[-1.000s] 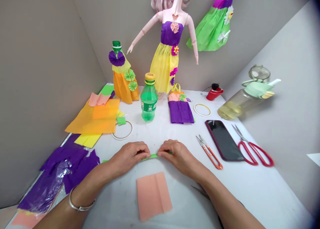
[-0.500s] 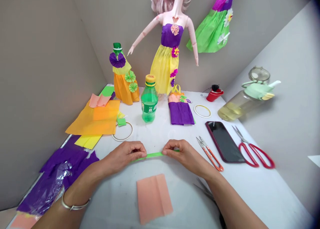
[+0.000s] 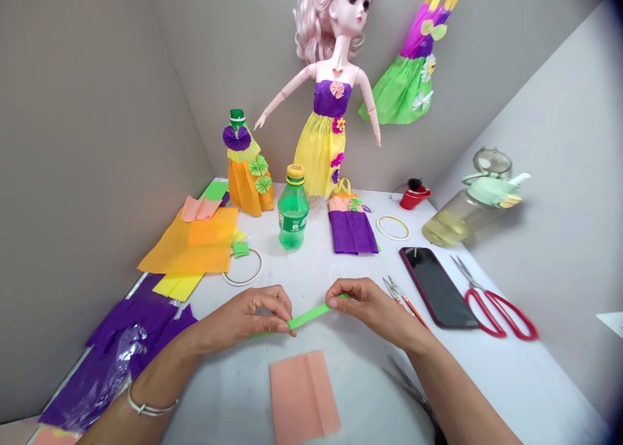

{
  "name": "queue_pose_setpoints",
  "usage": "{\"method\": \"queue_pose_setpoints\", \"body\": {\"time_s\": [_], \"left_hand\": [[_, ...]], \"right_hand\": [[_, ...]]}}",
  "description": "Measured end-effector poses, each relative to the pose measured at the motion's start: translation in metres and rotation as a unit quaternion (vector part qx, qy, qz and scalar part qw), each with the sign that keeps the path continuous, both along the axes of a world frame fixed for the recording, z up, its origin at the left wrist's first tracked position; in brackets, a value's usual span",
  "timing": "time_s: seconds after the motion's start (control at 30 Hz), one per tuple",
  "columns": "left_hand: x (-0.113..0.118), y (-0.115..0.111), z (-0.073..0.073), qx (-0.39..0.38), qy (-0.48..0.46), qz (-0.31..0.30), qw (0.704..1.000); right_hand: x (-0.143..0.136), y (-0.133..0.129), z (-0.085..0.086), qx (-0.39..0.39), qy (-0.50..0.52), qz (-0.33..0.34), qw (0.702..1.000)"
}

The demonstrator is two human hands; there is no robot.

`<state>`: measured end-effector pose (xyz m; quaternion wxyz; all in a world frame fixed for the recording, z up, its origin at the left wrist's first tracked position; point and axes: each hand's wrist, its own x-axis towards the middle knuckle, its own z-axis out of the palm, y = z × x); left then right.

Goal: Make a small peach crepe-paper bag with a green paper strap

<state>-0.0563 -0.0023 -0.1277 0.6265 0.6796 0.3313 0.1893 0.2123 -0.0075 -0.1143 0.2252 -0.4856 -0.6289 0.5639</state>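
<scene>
A narrow strip of green paper [image 3: 310, 315] runs between my two hands above the white table. My left hand [image 3: 257, 318] pinches it toward its left end, where a bit of green shows beneath the fingers. My right hand [image 3: 363, 304] grips the other end between thumb and fingers, a little higher, so the strip slants up to the right. Just below my hands lies a folded peach paper piece [image 3: 304, 396]. Dark scissors [image 3: 411, 383] lie partly hidden under my right forearm, and orange-handled snips [image 3: 403, 299] are just beyond it.
A green bottle [image 3: 293, 211] stands mid-table before a doll [image 3: 335, 98] in a paper dress. Orange paper [image 3: 187, 247] and purple paper [image 3: 126, 322] lie left. At right are a phone [image 3: 435, 289], red-handled scissors [image 3: 501, 312] and a tilted water bottle [image 3: 457, 215].
The strip has gone from nearly level to slanted, with my left hand lower and my right hand slightly right. More of the strip shows between them. The camera view has tilted up.
</scene>
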Motion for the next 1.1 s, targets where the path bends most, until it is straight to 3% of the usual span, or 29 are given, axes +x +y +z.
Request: {"method": "queue_pose_setpoints", "body": {"time_s": [0.2, 0.33, 0.57, 0.7, 0.9, 1.0, 1.1], "left_hand": [[-0.001, -0.005, 0.008, -0.026, -0.100, -0.008, 0.995], [0.005, -0.012, 0.008, -0.083, -0.215, -0.011, 0.973], [0.019, -0.020, 0.001, -0.156, -0.299, 0.161, 0.928], [0.022, -0.019, 0.002, -0.214, -0.351, 0.239, 0.880], [0.024, -0.018, 0.002, -0.197, -0.333, 0.305, 0.870], [0.027, -0.019, 0.001, -0.189, -0.324, 0.330, 0.866], [0.031, -0.020, 0.000, -0.180, -0.324, 0.359, 0.856]], "right_hand": [[-0.009, -0.003, -0.004, -0.076, 0.108, 0.006, 0.991], [-0.018, -0.010, -0.007, -0.125, 0.166, 0.020, 0.978], [-0.032, -0.021, -0.013, -0.216, 0.276, 0.031, 0.936], [-0.037, -0.022, -0.015, -0.157, 0.228, 0.013, 0.961], [-0.046, -0.025, -0.010, 0.020, 0.119, -0.034, 0.992], [-0.051, -0.029, -0.007, 0.036, 0.131, 0.002, 0.991], [-0.055, -0.034, -0.004, 0.002, 0.168, 0.030, 0.985]]}}
